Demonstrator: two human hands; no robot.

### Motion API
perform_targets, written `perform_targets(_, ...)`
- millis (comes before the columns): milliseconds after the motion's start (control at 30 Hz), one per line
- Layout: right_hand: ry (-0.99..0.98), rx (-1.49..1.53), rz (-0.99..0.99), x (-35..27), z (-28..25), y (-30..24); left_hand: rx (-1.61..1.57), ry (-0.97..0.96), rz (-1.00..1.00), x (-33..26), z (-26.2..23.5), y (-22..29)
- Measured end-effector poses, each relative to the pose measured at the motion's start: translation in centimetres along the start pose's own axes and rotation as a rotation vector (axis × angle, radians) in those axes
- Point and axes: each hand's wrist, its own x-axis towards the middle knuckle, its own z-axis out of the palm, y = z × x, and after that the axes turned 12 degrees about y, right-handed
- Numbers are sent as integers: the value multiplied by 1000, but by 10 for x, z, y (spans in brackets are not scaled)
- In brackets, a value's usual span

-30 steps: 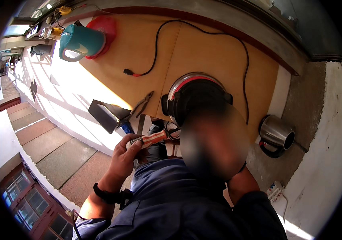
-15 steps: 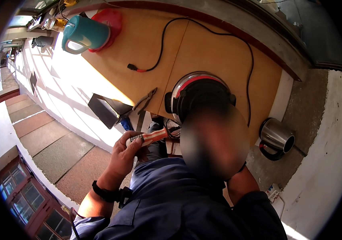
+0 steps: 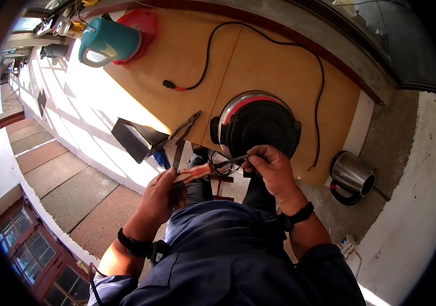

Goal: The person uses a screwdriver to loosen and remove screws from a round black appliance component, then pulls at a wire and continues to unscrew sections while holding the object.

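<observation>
1. Surface: a tan wooden table fills the upper middle of the frame, with a seam running across it. Hard sunlight whitens the area toward the left.

2. Room: floor tiles, grey and reddish, lie at left. A window with dark red framing is at lower left; a white wall takes the right side.

3. On the table: a round black appliance with a silver and red rim sits right of centre. A black cord arcs above it. Pliers lie left of centre, just beside a black box.

4. Further items: a teal kettle and a red dish at upper left; a steel kettle at right.

5. Screwdriver: located at the middle of the frame, below the appliance. Its long axis runs nearly level, rising slightly toward the right. The red and white handle lies at left; the dark shaft points right.

6. Grip: my left hand is closed around the handle's butt end. My right hand has thumb and forefinger pinched together on the shaft's far end. I cannot tell whether a small part sits between those fingertips.
</observation>
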Motion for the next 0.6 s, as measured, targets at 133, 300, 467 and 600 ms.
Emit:
perform_targets(133, 17, -79, -49, 0, -1, 0, -45, -82, -31, 2, -6, -1)
perform_targets(300, 37, -176, -66, 4, -8, 7, 362, -40, 538, -9, 6, 2)
perform_targets(467, 24, -119, -104, 13, -7, 15, 269, -83, 468, -4, 3, 4)
perform_targets(600, 10, -70, -58, 21, -3, 11, 308, -47, 499, -2, 3, 11)
